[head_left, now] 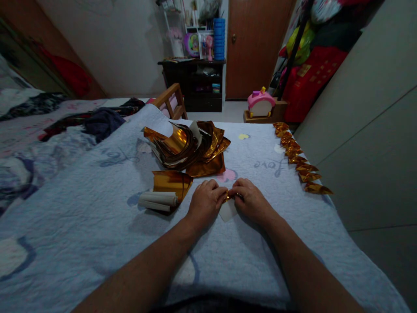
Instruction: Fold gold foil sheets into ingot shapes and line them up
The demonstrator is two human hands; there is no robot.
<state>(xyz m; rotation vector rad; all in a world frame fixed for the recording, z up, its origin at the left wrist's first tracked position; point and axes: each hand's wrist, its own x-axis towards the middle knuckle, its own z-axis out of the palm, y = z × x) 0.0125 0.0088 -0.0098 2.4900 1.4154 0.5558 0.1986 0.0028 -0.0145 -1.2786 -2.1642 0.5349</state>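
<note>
Both hands meet over one sheet of gold foil paper (pixel 228 211), partly rolled or folded, with its pale underside pointing toward me. My left hand (pixel 208 198) pinches the gold part from the left. From the right, my right hand (pixel 246 198) grips the same fold with bent fingers. The fingers hide most of the fold. Left of my left hand lies a gold sheet (pixel 171 181) with several pale paper rolls (pixel 158 201) on it. Beyond that sits a curled stack of gold foil sheets (pixel 189 145).
A row of several folded gold foil pieces (pixel 298 160) runs along the right edge of the blue bedspread (pixel 107 243). Clothes (pixel 104 124) lie on the far left. Past the bed stand a wooden chair (pixel 172 102), a dark cabinet (pixel 195 82) and a pink toy case (pixel 260 104).
</note>
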